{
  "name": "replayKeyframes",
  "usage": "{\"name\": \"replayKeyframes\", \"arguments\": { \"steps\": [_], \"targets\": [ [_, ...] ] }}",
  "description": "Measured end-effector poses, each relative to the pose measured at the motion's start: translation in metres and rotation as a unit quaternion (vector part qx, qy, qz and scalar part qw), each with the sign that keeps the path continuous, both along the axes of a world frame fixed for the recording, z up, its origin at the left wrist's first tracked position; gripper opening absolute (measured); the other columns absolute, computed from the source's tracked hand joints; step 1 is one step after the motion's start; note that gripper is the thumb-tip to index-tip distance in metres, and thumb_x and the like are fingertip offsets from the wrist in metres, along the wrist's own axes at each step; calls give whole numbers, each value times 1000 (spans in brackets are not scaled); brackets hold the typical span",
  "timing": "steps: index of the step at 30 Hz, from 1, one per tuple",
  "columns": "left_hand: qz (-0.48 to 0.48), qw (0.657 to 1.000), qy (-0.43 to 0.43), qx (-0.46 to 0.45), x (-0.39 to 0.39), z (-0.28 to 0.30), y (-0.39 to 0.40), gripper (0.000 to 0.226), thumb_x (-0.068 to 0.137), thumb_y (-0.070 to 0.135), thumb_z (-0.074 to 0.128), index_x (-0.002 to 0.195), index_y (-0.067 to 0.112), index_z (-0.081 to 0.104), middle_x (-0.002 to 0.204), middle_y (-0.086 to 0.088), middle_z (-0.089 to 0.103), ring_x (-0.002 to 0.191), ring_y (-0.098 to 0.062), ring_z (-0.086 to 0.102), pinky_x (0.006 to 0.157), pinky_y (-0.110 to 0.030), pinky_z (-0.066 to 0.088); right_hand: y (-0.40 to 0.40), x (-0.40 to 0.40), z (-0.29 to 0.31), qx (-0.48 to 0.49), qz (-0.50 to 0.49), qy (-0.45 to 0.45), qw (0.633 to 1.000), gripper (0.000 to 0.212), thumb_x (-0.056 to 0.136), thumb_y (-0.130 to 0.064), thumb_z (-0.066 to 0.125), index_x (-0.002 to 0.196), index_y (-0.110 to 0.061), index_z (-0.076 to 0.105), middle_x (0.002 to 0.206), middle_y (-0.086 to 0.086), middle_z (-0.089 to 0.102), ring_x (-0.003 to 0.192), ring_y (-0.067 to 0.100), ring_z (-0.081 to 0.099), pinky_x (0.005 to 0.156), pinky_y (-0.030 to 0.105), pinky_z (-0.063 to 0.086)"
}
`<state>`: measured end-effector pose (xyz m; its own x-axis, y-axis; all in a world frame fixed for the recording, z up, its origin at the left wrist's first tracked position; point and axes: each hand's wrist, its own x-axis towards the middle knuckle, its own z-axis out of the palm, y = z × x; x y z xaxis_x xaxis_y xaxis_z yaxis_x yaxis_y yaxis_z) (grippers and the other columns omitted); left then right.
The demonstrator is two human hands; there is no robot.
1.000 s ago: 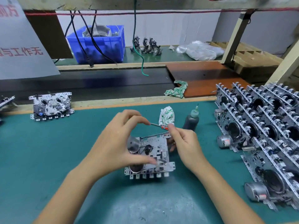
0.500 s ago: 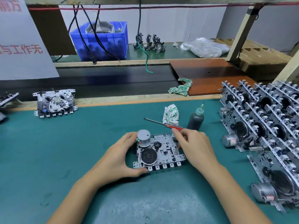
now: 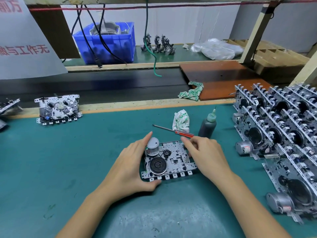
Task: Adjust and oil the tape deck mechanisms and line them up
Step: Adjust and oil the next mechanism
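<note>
tape deck mechanism (image 3: 169,160) flat on mat, long axis left to right; cradled by left hand (image 3: 130,169); right hand (image 3: 204,155) curled at its far right corner, nearest screwdriver (image 3: 173,130) just behind

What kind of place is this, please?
Probably an electronics assembly line in a factory: many identical tape deck mechanisms stand in rows on the green bench mat, a dark conveyor belt runs behind it, and a screwdriver and oil bottle lie ready.
</note>
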<state>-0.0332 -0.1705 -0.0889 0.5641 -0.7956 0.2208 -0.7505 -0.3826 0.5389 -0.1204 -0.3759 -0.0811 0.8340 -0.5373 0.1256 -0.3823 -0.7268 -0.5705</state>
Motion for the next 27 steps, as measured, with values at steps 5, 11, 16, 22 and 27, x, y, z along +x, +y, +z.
{"name": "replayKeyframes", "arguments": {
  "steps": [5, 11, 16, 22, 27],
  "targets": [
    [-12, 999, 37, 6, 5, -2, 7, 120, 47, 74, 75, 138, 61, -2, 130, 46, 22, 119, 26, 22, 99, 0, 18, 0, 0, 0, 4, 3, 0, 1000, 44, 92, -56, 38, 69, -25, 59, 57, -5, 62, 64, 13, 55, 62, 31, 41],
    [-16, 999, 47, -12, 3, -3, 6, 120, 50, 70, 78, 139, 61, -3, 132, 48, 19, 125, 20, 23, 101, -1, 18, 0, 0, 0, -7, 10, -2, 1000, 42, 92, -55, 39, 68, -26, 57, 51, -5, 57, 58, 7, 51, 55, 24, 38],
    [-24, 999, -29, -30, 0, 2, 4, 117, 56, 69, 73, 146, 50, 1, 137, 38, 18, 130, 13, 20, 107, -7, 15, 2, -1, 3, 17, 11, -55, 998, 47, 89, -57, 37, 69, -21, 61, 52, -3, 55, 56, 8, 50, 55, 22, 38],
    [-31, 996, -72, -36, -1, 2, 3, 112, 61, 66, 73, 148, 38, 9, 139, 15, 28, 131, -2, 28, 110, -19, 20, -5, -4, 10, -46, -45, -88, 994, 55, 90, -60, 33, 69, -19, 63, 62, -3, 64, 65, 21, 58, 62, 34, 45],
    [-35, 996, -71, -32, -1, 1, 2, 115, 61, 66, 74, 149, 38, 5, 141, 13, 27, 132, -5, 28, 110, -19, 19, -19, -2, 9, 27, -161, -301, 940, 33, 82, -44, 66, 96, -21, 47, 82, -6, 50, 76, 17, 49, 68, 28, 34]
  ]
}}
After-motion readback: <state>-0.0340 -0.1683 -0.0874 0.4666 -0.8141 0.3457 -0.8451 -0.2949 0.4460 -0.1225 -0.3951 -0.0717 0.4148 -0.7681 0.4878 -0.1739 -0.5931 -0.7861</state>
